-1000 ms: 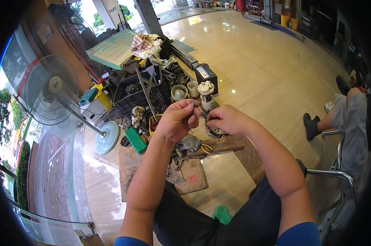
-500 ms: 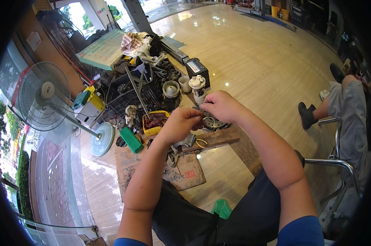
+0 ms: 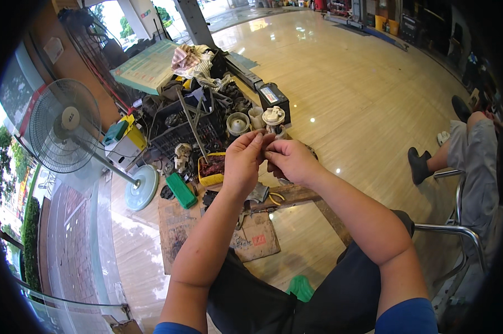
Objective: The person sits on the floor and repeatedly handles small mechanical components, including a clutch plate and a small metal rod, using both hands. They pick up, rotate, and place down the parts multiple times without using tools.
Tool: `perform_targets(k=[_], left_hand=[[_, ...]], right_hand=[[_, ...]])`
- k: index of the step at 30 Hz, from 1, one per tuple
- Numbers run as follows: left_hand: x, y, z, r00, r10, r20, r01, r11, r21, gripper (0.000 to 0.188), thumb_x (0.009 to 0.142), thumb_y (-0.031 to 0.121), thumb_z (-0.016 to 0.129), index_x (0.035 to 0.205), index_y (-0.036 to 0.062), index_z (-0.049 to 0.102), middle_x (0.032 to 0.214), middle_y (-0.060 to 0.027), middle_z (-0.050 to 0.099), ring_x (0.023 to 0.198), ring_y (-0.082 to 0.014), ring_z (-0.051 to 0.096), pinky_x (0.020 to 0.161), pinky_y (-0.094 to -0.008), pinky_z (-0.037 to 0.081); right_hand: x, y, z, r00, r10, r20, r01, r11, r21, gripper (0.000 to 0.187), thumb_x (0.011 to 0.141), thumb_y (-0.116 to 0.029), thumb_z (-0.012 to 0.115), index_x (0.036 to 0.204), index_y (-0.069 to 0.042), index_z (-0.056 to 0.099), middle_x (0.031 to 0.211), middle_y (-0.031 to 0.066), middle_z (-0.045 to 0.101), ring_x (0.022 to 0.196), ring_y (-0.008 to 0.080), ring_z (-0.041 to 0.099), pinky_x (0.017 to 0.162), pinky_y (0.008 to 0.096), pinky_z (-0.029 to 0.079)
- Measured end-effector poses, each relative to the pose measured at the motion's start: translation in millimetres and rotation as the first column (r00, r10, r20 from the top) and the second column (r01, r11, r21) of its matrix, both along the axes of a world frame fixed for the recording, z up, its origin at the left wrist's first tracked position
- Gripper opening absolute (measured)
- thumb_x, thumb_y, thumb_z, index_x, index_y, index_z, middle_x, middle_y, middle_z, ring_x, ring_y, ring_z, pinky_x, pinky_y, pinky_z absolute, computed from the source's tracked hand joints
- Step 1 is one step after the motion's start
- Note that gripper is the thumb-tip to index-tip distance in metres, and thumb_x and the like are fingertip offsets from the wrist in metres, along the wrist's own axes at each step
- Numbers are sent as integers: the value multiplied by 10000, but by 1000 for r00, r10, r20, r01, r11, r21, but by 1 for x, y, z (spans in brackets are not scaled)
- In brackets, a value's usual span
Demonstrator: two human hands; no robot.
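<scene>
My left hand (image 3: 242, 160) and my right hand (image 3: 291, 160) meet in the middle, above the floor. Thumb and fingers of both are pinched together, fingertips touching or nearly so. Whatever lies between them is too small or hidden to make out. Just beyond my fingers stands a white, round-topped plastic part (image 3: 274, 115), its lower portion covered by my hands. Below them, yellow-handled pliers (image 3: 276, 199) rest by a wooden board (image 3: 296, 196). Left of my left hand is a yellow tray (image 3: 211, 178) of dark red stuff, with a rod standing in it.
A green case (image 3: 181, 190) lies beside the tray, near flattened cardboard (image 3: 257, 245). Farther back are a black crate (image 3: 171, 131) of parts, a blower wheel (image 3: 237, 123) and a car battery (image 3: 275, 100). A standing fan (image 3: 70, 118) is at left; a seated person's leg (image 3: 467, 147) at right.
My hands have come together and risen slightly; the left turned upward, with its fingertips now against the right's. The view has shifted a little, and the ring-like part beneath is now mostly covered.
</scene>
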State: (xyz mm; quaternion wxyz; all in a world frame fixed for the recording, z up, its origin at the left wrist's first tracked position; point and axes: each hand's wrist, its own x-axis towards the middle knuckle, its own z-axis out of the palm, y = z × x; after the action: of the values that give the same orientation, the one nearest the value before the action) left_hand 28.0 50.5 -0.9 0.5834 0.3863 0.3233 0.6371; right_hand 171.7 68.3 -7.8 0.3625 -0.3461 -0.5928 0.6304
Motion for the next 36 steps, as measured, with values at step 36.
perform_targets(k=[36], left_hand=[[-63,15,4,953,102,285,-109,994,7,183,1015,146,430,1038,6,545,1009,-140,646,998,-308,643,943,-463,521]], right_hand=[[17,5,-4,780,258,571,-438,875,204,509,950,-178,572,1378,49,417,968,110,688,888,171,640,806,287,501]])
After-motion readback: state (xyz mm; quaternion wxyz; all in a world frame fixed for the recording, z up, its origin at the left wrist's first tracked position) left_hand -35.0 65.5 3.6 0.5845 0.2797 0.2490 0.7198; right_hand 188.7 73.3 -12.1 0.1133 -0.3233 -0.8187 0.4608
